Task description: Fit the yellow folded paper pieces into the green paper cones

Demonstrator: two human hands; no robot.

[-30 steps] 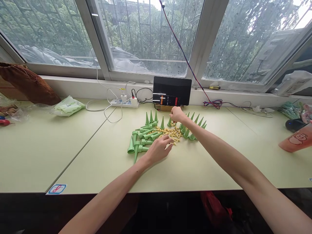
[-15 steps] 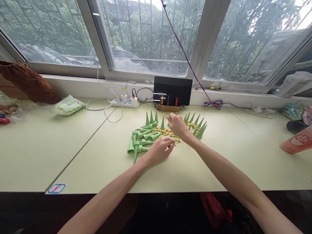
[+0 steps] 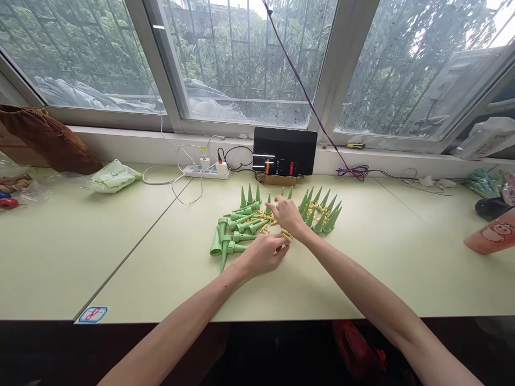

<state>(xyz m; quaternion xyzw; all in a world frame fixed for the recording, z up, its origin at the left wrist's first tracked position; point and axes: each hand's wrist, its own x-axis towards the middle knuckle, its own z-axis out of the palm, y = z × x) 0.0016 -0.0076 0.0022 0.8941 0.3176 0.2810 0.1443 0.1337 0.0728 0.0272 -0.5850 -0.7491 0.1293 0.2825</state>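
My left hand (image 3: 267, 253) rests low on the table with its fingers loosely bent and the thumb a little apart, beside a few small yellow plastic pieces (image 3: 286, 235). Nothing shows in its grasp. My right hand (image 3: 290, 215) reaches over the yellow pile, thumb and index finger parted, near an upright green plastic cone (image 3: 269, 202). Several hollow green cones (image 3: 241, 220) lie on their sides left of the hands. On the right, more green cones (image 3: 332, 221) stand upright around further yellow pieces (image 3: 317, 207). The right hand hides part of the pile.
Behind the cones, a phone (image 3: 279, 166) showing a timer leans on a black tablet (image 3: 301, 145) above a small cardboard box (image 3: 277, 179). A power strip (image 3: 207, 171) with cables lies left. A pink cup (image 3: 493, 230) is at the right; a green packet (image 3: 115, 176) lies far left.
My right hand has moved left and nearer to me, away from the cone it was touching at the back, and its fingers have parted. My left hand has barely shifted.
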